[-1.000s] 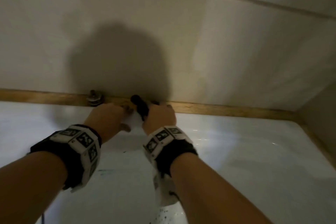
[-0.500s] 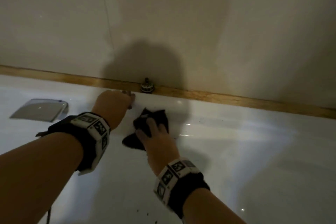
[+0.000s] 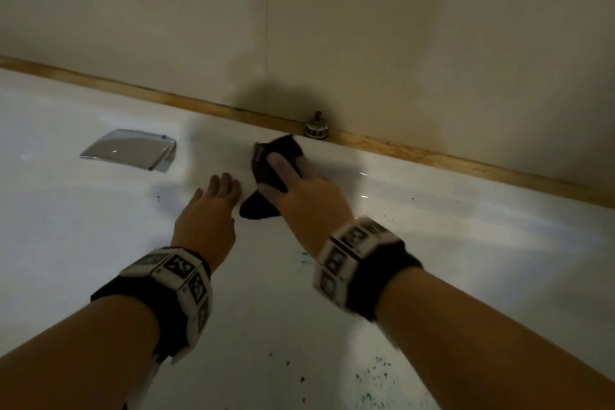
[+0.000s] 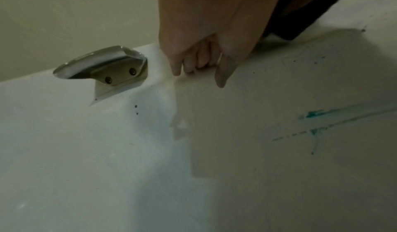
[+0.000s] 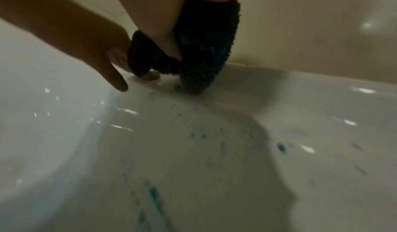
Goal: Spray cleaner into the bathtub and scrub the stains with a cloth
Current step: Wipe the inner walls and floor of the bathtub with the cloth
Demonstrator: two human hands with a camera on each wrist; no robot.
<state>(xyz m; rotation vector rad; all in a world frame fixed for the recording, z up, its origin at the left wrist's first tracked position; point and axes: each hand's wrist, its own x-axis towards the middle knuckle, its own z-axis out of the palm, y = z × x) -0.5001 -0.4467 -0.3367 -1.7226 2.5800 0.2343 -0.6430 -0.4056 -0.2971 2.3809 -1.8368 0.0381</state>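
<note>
Up near the far rim of the white bathtub [image 3: 100,210], the right hand [image 3: 306,196] lies on a dark cloth [image 3: 278,156] and presses it against the tub's sloping wall, just below the wooden strip [image 3: 206,103] that runs along the foot of the tiled wall [image 3: 366,27]. Its fingers lie fairly straight over the top of the cloth, while the right wrist view shows the thumb tucked into the folds, so part of the cloth is pinched and a loose corner hangs toward the other hand. The left hand [image 3: 209,210] sits just beside it, to the left, holding nothing; its fingers are relaxed, with fingertips [image 4: 177,72] touching the tub near the rim. A small metal knob [image 3: 317,127] stands on the wooden strip just beyond the cloth. Farther left, a shiny chrome fitting [image 3: 131,151] is set into the tub wall, well apart from both hands. Teal streaks [image 4: 315,115] and dark specks [image 3: 376,369] mark the tub surface below the hands. Both wrists wear black bands with patterned white tags [image 3: 181,271].
</note>
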